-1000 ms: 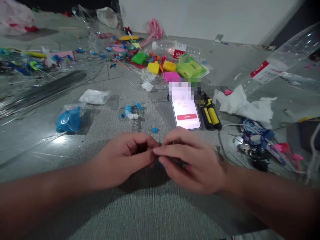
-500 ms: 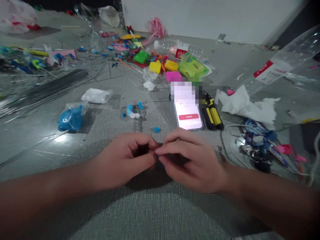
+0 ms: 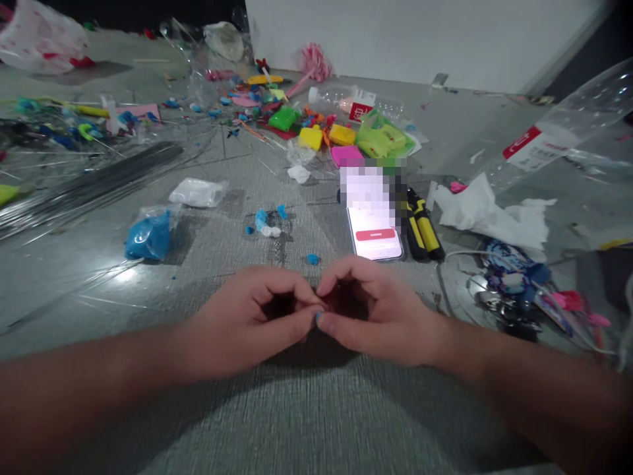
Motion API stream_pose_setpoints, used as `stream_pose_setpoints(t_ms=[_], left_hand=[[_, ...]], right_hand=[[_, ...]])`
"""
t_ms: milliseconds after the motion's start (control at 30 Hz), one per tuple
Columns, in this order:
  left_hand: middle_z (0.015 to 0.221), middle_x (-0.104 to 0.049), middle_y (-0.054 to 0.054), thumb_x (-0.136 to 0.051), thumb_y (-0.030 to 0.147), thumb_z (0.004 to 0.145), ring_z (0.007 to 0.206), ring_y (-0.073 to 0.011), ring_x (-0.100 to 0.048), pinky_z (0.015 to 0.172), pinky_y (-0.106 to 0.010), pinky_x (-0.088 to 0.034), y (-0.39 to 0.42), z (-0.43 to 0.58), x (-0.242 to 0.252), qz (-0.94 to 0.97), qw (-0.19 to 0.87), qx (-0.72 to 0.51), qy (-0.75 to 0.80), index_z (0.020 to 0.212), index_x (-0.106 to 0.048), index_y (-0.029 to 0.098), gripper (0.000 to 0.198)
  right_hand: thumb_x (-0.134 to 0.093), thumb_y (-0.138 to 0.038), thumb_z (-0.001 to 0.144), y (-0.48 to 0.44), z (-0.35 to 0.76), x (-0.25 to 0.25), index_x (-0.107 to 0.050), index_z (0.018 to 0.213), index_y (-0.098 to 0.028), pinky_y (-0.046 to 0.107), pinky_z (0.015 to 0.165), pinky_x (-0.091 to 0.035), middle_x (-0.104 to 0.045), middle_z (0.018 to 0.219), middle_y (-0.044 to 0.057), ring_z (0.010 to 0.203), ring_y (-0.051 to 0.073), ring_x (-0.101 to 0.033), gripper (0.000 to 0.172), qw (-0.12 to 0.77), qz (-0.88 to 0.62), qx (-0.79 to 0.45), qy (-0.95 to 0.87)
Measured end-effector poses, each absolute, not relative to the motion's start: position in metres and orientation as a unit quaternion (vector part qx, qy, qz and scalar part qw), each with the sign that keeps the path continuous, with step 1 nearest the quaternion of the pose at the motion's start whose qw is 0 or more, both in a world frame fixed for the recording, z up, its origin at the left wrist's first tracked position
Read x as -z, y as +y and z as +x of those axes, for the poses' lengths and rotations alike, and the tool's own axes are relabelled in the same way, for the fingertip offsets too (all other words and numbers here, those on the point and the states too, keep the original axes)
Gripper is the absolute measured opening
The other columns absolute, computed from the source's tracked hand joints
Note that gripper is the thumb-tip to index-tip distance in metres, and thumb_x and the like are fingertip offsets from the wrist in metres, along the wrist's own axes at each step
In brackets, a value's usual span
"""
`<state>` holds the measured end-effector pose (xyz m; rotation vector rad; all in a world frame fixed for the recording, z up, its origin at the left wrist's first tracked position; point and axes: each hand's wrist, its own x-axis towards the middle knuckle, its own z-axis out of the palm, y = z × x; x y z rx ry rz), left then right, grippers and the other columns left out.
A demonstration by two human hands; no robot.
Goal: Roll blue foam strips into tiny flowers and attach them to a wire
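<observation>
Between the fingertips of both hands is a tiny piece of blue modelling clay (image 3: 317, 316), mostly hidden by the fingers. My left hand (image 3: 262, 313) pinches it with thumb and forefinger from the left. From the right, my right hand (image 3: 378, 313) presses its thumb against the same piece, fingers curled. Just beyond the hands a small blue clay lump (image 3: 312, 259) lies on the table. Farther off is a curved row of blue and white clay bits (image 3: 267, 226), with a small blue ball (image 3: 249, 230) beside it. A bag of blue clay (image 3: 148, 236) rests to the left.
A lit phone (image 3: 374, 234) and yellow-black pliers (image 3: 422, 227) lie beyond my right hand. Thin wires (image 3: 109, 181) are bundled at left, near a white clay pack (image 3: 198, 192). Crumpled tissue (image 3: 494, 211), a plastic bottle (image 3: 568, 125) and a cable (image 3: 452, 297) are at right.
My right fingers have shifted: the forefinger has lifted and curled back, and the thumb now presses at the left fingertips. More of the blue clay shows. The view has shifted slightly.
</observation>
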<state>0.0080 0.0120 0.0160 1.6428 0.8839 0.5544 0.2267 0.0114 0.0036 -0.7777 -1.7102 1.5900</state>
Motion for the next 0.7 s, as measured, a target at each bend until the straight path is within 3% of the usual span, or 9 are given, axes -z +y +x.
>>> stream_pose_setpoints(t_ms=[167,300,533,700], left_hand=[[0.066,-0.059,0.003,-0.064,0.027,0.094,0.059,-0.0080,-0.052,0.052,-0.017,-0.041,0.010,0.009,-0.016,0.680,0.585,-0.249,0.365,0.084,-0.067,0.016,0.015],[0.064,-0.054,0.004,-0.058,0.032,0.098,0.055,-0.0082,-0.047,0.048,-0.018,-0.038,0.009,0.013,-0.017,0.666,0.570,-0.249,0.412,0.084,-0.063,0.017,0.022],[0.085,-0.067,0.000,-0.058,0.015,0.092,0.075,-0.0141,-0.061,0.070,-0.028,-0.047,-0.001,0.015,-0.012,0.825,0.326,-0.245,0.391,0.101,-0.066,0.019,0.012],[0.099,-0.065,-0.008,-0.060,0.017,0.088,0.087,-0.0226,-0.062,0.075,-0.036,-0.051,-0.003,0.011,-0.006,0.884,0.270,-0.171,0.341,0.102,-0.066,0.017,0.015]], right_hand=[[-0.074,-0.027,0.088,0.013,0.228,-0.007,-0.056,0.103,-0.020,0.022,0.060,-0.048,-0.058,0.083,-0.002,0.069,0.010,-0.055,0.024,0.313,-0.302,-0.643,-0.630],[-0.067,-0.029,0.094,0.012,0.230,-0.004,-0.061,0.107,-0.019,0.022,0.061,-0.049,-0.061,0.088,0.001,0.072,0.010,-0.057,0.017,0.363,-0.303,-0.640,-0.606],[-0.062,-0.021,0.098,0.009,0.228,0.000,-0.062,0.096,-0.020,0.018,0.056,-0.044,-0.059,0.076,-0.004,0.065,0.007,-0.055,0.002,0.424,-0.376,-0.566,-0.599],[-0.060,-0.021,0.099,0.008,0.230,-0.002,-0.064,0.101,-0.019,0.020,0.067,-0.050,-0.063,0.082,-0.003,0.071,0.007,-0.058,0.005,0.381,-0.388,-0.485,-0.685]])
